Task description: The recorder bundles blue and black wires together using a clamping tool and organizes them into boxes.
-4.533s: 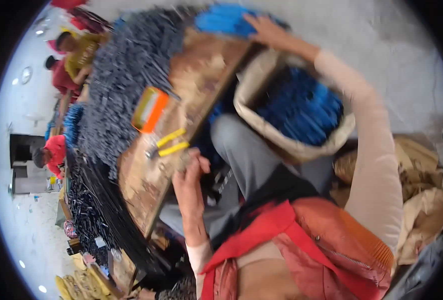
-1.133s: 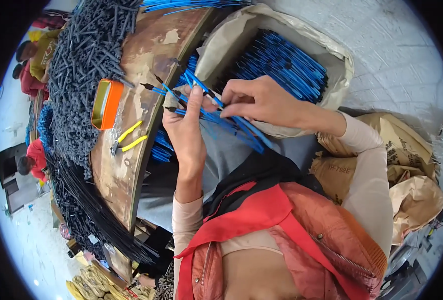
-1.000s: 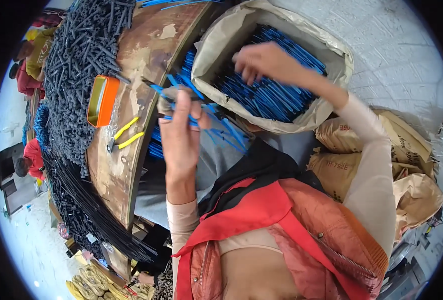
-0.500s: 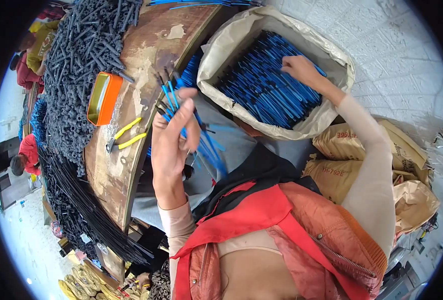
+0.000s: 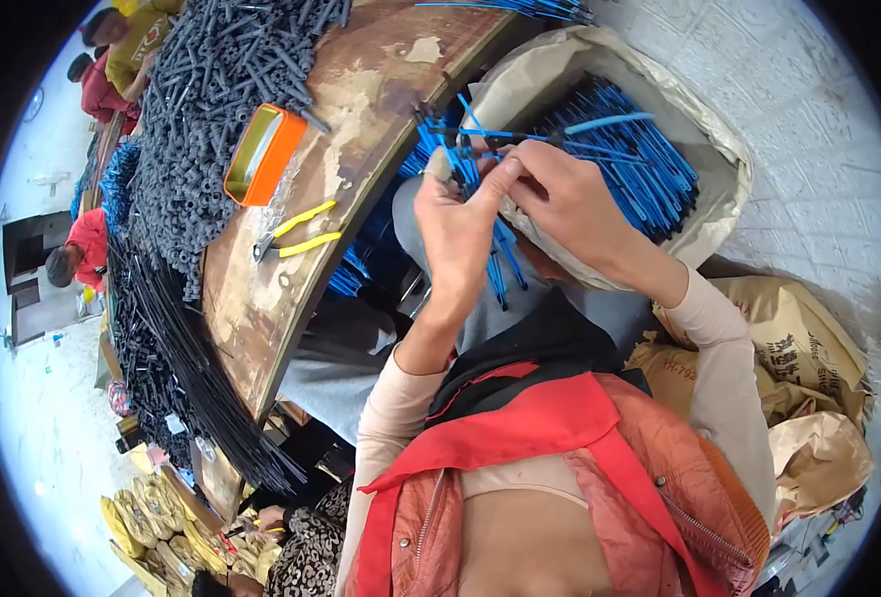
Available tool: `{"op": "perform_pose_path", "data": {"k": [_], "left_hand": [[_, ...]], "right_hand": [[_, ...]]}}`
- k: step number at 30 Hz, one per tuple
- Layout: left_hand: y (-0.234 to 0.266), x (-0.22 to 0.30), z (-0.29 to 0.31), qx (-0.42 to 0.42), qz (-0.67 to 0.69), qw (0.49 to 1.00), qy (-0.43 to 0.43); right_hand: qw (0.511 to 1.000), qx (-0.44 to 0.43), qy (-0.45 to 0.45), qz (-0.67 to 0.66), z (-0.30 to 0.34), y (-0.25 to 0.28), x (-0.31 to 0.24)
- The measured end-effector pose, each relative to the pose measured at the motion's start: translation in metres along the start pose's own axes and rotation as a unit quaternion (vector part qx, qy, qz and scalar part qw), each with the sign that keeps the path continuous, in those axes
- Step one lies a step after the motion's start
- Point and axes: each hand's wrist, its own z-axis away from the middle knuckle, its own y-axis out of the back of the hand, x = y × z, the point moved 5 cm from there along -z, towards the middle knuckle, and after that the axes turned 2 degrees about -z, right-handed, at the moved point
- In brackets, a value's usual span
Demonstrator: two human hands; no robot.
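Left hand [image 5: 457,224]: clamped round a bunch of blue strips [image 5: 505,251], upper middle of the frame
Right hand [image 5: 575,204]: fingers curled right by the bunch, can't tell if it's pinching one
Sack [image 5: 736,164]: upper right, more strips inside
Pliers [image 5: 306,244]: on the table [image 5: 241,318], left side

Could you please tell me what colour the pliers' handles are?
The pliers' handles are yellow, shown best in the head view.

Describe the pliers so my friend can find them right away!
Find the big wooden table. On its bare top, just below the orange box in the picture, lie the pliers. Their two yellow handles, spread apart, stand out from the heaped grey pieces nearby.
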Motion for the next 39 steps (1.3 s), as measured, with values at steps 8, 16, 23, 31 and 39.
{"op": "perform_pose_path", "data": {"k": [8,16,23,31,39], "left_hand": [[0.017,0.010,0.004,0.013,0.072,0.997,-0.030],[0.039,0.035,0.006,0.039,0.011,0.998,0.046],[0.064,0.060,0.035,0.029,-0.034,0.999,0.011],[0.069,0.075,0.074,-0.091,0.099,0.986,0.099],[0.053,0.059,0.037,-0.043,0.048,0.986,0.152]], "right_hand": [[0.959,-0.119,-0.159,-0.201,-0.006,-0.015,-0.007],[0.981,0.016,0.135,0.137,-0.001,0.027,-0.045],[0.958,-0.234,0.017,0.167,0.030,0.010,0.059],[0.884,-0.241,-0.177,0.360,0.086,0.047,0.291],[0.940,-0.156,-0.223,0.207,0.067,0.089,0.243]]}}
